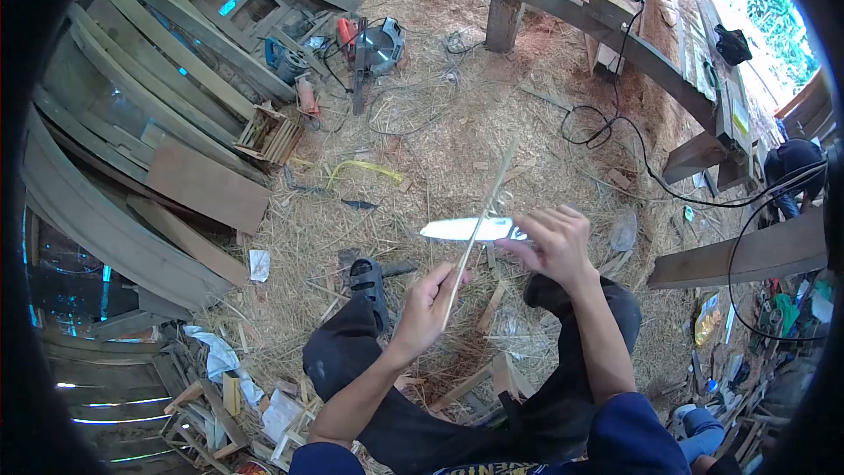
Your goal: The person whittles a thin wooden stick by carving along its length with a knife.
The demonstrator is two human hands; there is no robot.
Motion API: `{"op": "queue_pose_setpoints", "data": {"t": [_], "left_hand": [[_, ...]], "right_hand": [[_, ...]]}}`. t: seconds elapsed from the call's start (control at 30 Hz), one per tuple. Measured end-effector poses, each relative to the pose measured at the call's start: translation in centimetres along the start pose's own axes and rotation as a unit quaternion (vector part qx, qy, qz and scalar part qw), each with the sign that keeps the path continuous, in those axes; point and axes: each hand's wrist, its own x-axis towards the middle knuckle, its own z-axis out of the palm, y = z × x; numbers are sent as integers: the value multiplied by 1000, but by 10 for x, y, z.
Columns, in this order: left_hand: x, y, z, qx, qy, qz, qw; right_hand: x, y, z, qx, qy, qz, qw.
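– Nearest to us is the dark blue shirt (633,435), with lettering (492,470) at the bottom of the view. Can we read it?
– Only partly: it looks like "VENID", and the rest is cut off. Elsewhere we can read no brand or label.
– And where is the strip (498,179)?
– Aslant above the littered floor (457,123). The left grip (426,308) is closed around its lower part; the upper end is free. The right grip (558,242) holds the knife (492,229), whose blade (440,230) crosses the strip. If they touch, we cannot tell surely.
– How will they handle, we think?
– The strip seems light and rather stiff, but so thin that it may bend or split. We would hold it low, away from the blade. The knife we would take only behind its sharp part.
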Motion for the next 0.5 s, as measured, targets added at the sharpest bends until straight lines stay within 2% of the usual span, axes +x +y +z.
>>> {"op": "queue_pose_setpoints", "data": {"t": [0.03, 0.1, 0.23, 0.27, 0.3, 0.47, 0.5], "left_hand": [[-2, -4, -2, 40, 7, 28, 999], [-7, -12, -11, 125, 17, 82, 989], [-12, -15, -21, 78, 9, -36, 996], [-9, -19, -23, 53, 13, -47, 997], [-4, -22, -26, 30, 17, -54, 998], [13, -1, -19, -75, 76, -69, 992], [17, -3, -23, -64, 46, -49, 996]], "right_hand": [[-1, 13, -1, 7, 40, 7, 999], [-4, 22, -15, -17, 11, 39, 999], [-4, 16, 7, 6, 4, 60, 998], [-5, 12, 14, 14, 14, 67, 998], [-2, 9, 14, 14, -23, 87, 996], [4, -9, 12, 67, -24, 81, 994], [3, -11, 13, 80, -21, 90, 993]]}}
